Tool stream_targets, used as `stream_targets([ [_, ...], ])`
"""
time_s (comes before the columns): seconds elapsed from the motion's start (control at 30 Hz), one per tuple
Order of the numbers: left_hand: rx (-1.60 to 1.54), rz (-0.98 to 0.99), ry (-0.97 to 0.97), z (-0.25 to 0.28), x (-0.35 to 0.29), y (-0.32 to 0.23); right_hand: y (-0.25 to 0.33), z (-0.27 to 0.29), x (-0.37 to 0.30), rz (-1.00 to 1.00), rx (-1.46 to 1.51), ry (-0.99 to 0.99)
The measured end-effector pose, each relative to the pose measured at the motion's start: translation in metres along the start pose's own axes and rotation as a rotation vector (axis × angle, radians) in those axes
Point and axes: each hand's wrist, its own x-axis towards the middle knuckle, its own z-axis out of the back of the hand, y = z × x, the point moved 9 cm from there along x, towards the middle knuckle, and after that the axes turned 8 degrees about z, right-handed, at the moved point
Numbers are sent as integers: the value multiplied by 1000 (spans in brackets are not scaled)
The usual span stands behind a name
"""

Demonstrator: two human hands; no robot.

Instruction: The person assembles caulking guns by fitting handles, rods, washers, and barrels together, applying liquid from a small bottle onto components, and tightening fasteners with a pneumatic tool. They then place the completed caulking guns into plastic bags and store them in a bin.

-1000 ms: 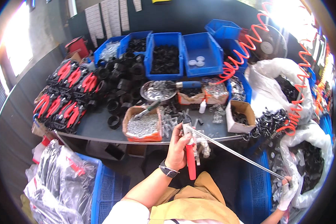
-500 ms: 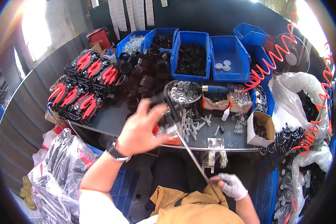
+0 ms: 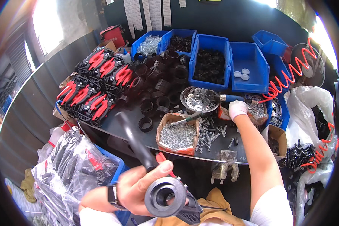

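Observation:
My left hand, bare with a watch on the wrist, is closed round a black tubular tool in the lower middle. Its dark, shiny tube slants up and away to the left, blurred toward the far end. A round black collar with a threaded hole faces me beside the fingers, and a red lever shows by the thumb. My right hand, in a white glove, reaches over a small parts box, just under a blue-handled driver. The right fingers are mostly hidden.
A cardboard box of small metal pins, a bowl of washers and loose springs stand mid-table. Blue bins line the back. Stacked red-handled pruners lie left. Red coiled hose hangs right.
The left hand has come down toward me with the black tool, whose collar now faces me. The right hand has left the rod's lower end and moved up to the parts box. The view has shifted slightly.

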Motion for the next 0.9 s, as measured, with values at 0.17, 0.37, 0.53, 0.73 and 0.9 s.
stream_targets([
  [0.17, -190, 96, -262, -45, 17, 31, -13, 48, -34, 109, 294, -340],
  [0.37, 40, -27, -373, -62, 67, 18, -23, 104, -146, 331, 1856, -104],
  [0.53, -6, -38, -361, -85, 92, 1, -58, 158, -260, 266, 1481, -417],
  [0.73, -331, -280, -397, -108, 117, -69, -27, 248, -396, 680, -43, -1252],
  [0.9, -215, -377, -483, -117, 109, -110, -56, 252, -395, 539, 340, -1279],
])
